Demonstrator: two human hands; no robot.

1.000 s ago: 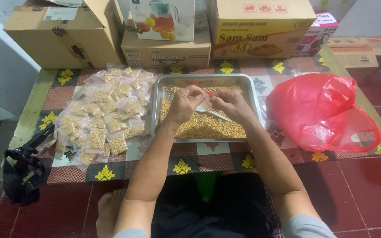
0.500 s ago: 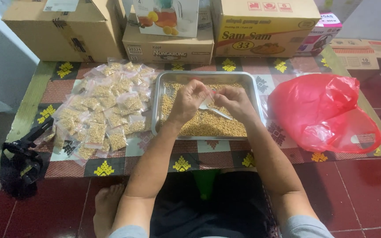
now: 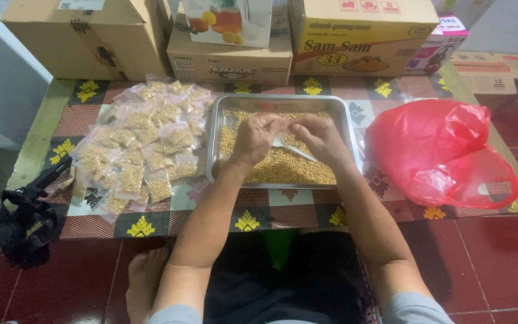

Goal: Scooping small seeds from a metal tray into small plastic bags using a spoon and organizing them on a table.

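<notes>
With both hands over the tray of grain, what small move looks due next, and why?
Probably tip the white spoon held by the right hand toward the left hand: both hands meet above the grain-filled metal tray, and filled small bags lie piled to the left.

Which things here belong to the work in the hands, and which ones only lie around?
In use:
left hand
right hand
white spoon
metal tray of grains
filled small bags

Lying about:
red plastic bag
cardboard boxes
black bag

Red bag [image 3: 445,150], silver tray [image 3: 220,144], seemingly yellowish grains [image 3: 283,168], red-yellow patterned mat [image 3: 247,221].
</notes>
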